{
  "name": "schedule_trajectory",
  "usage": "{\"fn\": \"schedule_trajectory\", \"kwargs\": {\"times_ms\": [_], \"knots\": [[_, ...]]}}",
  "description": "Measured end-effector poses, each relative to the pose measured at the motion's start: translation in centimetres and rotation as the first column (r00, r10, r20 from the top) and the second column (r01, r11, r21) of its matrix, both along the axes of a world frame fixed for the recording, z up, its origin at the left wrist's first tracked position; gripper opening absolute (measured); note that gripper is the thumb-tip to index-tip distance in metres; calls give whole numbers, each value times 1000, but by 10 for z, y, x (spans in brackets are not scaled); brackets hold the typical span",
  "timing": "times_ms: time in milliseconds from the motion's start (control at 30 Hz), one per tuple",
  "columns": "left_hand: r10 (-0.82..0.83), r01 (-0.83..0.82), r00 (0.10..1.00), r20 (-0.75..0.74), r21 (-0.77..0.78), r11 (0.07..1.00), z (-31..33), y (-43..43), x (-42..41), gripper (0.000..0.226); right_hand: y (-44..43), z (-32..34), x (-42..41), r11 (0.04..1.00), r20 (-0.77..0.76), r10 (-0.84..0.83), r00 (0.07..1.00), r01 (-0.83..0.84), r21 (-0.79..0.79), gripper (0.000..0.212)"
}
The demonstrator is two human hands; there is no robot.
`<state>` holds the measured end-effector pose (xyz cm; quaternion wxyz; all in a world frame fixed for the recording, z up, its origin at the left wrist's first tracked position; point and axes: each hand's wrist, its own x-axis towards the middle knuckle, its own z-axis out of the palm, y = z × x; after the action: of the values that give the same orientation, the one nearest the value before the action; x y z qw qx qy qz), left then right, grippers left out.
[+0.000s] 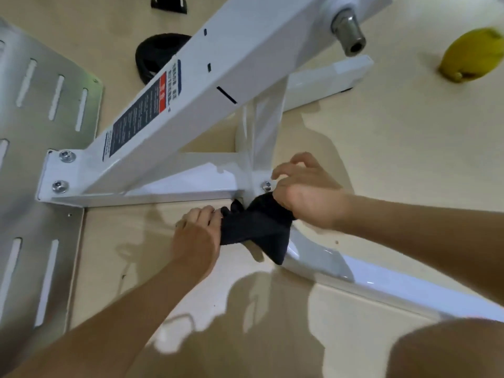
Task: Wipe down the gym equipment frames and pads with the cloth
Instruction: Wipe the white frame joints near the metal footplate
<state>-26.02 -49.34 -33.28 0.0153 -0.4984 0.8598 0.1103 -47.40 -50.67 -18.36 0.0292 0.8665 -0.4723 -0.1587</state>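
While both hands, left (197, 236) & right (302, 190), grip dark cloth (256, 227) round white frame (191, 184) joint, floor (395, 148) beside lies open.

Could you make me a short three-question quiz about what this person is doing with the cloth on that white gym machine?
1. True or false: both hands hold the dark cloth.
2. Where is the cloth working? A) on the slotted metal plate B) at the joint low on the white frame, near the floor C) on the steel peg
3. What colour is the object lying on the floor at upper right?

Key:
1. True: the left hand grips one end and the right hand the other.
2. B.
3. Yellow; what it is cannot be told.
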Motion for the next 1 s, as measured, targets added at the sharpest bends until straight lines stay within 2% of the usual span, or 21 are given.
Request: {"fn": "schedule_trajectory", "kwargs": {"times_ms": [33, 67, 100, 133, 167, 200, 233, 267, 300, 367, 433, 500, 567, 633, 667, 733, 767, 800, 867, 900, 1000], "knots": [[-3, -1, 1000, 23, 176, 984, 6, 4, -9, 70, 7, -2, -16, 983, 137, -155, 978, 167, -76, 29], [13, -2, 1000, -22, 431, 903, 10, 7, -16, 76, 17, -6, -26, 933, 297, -318, 900, 353, -69, 20], [112, 0, 988, -105, 729, 685, 13, 7, -24, 79, 26, -14, -27, 852, 413, -492, 767, 522, 46, 15], [268, 53, 944, -193, 890, 452, 21, 8, -31, 79, 35, -27, -23, 762, 476, -626, 618, 616, 202, 14], [430, 105, 866, -255, 934, 341, 25, 12, -38, 76, 45, -39, -12, 690, 461, -714, 527, 642, 335, 19], [617, 104, 740, -269, 951, 290, 26, 15, -45, 68, 55, -54, 3, 661, 420, -747, 516, 643, 386, 34], [759, 48, 600, -253, 958, 282, 27, 18, -56, 56, 65, -65, 19, 687, 396, -725, 563, 628, 366, 57], [841, -10, 480, -252, 956, 293, 29, 22, -66, 46, 71, -77, 27, 723, 382, -689, 615, 619, 308, 73], [863, -90, 433, -258, 941, 326, 30, 24, -77, 45, 71, -85, 28, 737, 382, -672, 634, 621, 266, 77], [799, -148, 513, -313, 885, 442, 30, 26, -93, 59, 58, -96, 10, 717, 447, -693, 566, 611, 336, 67], [747, -218, 559, -361, 805, 552, 30, 26, -98, 54, 49, -96, -16, 719, 562, -693, 452, 500, 484, 42], [737, -285, 517, -435, 725, 627, 39, 31, -98, 42, 45, -90, -39, 661, 634, -734, 242, 466, 588, 20], [668, -339, 559, -491, 600, 724, 50, 38, -92, 33, 48, -78, -55, 552, 600, -798, -53, 333, 764, 7], [637, -363, 578, -510, 539, 760, 67, 38, -84, 17, 52, -65, -74, 470, 474, -849, -235, 76, 880, 33], [653, -340, 556, -514, 577, 743, 73, 34, -78, 25, 51, -59, -83, 450, 426, -864, -270, -34, 892, 44], [703, -190, 492, -513, 726, 662, 95, 24, -67, 38, 45, -45, -98, 452, 415, -874, -251, -109, 885, 55], [687, -103, 519, -509, 760, 642, 106, 21, -64, 42, 40, -37, -104, 465, 438, -873, -215, -96, 880, 56], [627, -55, 576, -524, 741, 670, 115, 18, -63, 42, 35, -29, -109, 486, 472, -866, -164, -53, 872, 55], [473, -151, 710, -522, 543, 826, 127, 15, -62, 34, 25, -10, -114, 564, 567, -822, -42, 77, 822, 50], [421, -238, 762, -491, 393, 888, 136, 15, -62, 33, 21, -3, -117, 596, 603, -797, -22, 133, 792, 48], [262, -255, 877, -403, 72, 964, 153, 26, -64, 35, 15, 7, -116, 580, 632, -775, -10, 384, 718, 54]]}}
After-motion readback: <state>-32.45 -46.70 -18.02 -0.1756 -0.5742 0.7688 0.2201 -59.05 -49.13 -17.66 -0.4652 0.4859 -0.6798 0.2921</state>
